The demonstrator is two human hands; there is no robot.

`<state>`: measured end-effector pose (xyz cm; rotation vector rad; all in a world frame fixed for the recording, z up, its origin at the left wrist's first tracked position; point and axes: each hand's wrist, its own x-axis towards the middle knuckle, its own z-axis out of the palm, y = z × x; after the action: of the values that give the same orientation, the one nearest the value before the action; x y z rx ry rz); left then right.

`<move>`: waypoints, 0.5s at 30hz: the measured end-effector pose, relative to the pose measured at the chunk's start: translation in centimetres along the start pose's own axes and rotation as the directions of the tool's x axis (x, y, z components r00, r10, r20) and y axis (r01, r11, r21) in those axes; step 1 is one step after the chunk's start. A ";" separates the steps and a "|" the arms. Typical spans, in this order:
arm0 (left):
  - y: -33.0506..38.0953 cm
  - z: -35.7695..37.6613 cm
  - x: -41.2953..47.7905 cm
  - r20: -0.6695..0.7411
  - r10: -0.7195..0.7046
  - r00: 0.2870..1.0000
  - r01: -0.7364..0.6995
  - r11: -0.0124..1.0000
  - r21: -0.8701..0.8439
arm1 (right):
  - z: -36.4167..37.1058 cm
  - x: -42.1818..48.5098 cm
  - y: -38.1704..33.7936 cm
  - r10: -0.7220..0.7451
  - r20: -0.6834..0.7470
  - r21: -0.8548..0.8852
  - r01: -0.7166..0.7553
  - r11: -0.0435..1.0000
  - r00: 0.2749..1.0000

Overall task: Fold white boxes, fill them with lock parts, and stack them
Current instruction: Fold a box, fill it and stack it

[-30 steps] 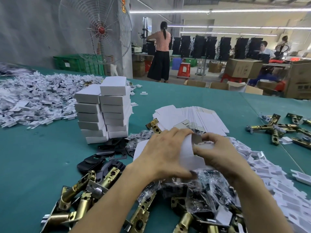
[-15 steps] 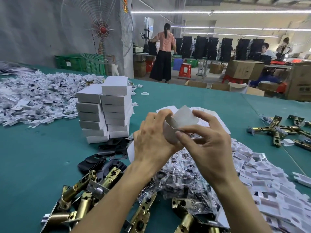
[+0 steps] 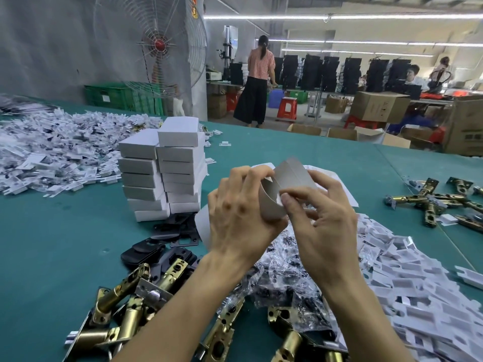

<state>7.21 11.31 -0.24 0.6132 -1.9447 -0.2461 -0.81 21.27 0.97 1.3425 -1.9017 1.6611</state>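
Head view: left hand [image 3: 235,218] grips curled box [image 3: 290,173], right hand [image 3: 326,218] pinches its edge, likely to form walls; both held up just right of the stack [image 3: 167,173].

left hand [image 3: 236,218] curled, right hand [image 3: 326,220] seemingly pinching

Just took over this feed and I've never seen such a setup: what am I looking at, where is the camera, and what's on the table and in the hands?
No machine here: these are a person's two bare hands. The single camera sits on the person's head, looking forward and down. The left hand and right hand together hold a half-folded white box. On the green table lie a stack of closed boxes, brass latches, black plates, clear bags of small parts and a heap of white inserts.
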 end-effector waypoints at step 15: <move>-0.6 0.6 -0.3 0.023 0.178 0.984 -0.177 0.984 -0.023 | -0.6 0.5 -1.4 0.292 0.004 0.419 -0.267 0.868 0.956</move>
<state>6.96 10.93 -1.03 0.4212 -2.0047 -0.1629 -0.21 21.69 2.34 1.1716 -1.8437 2.3311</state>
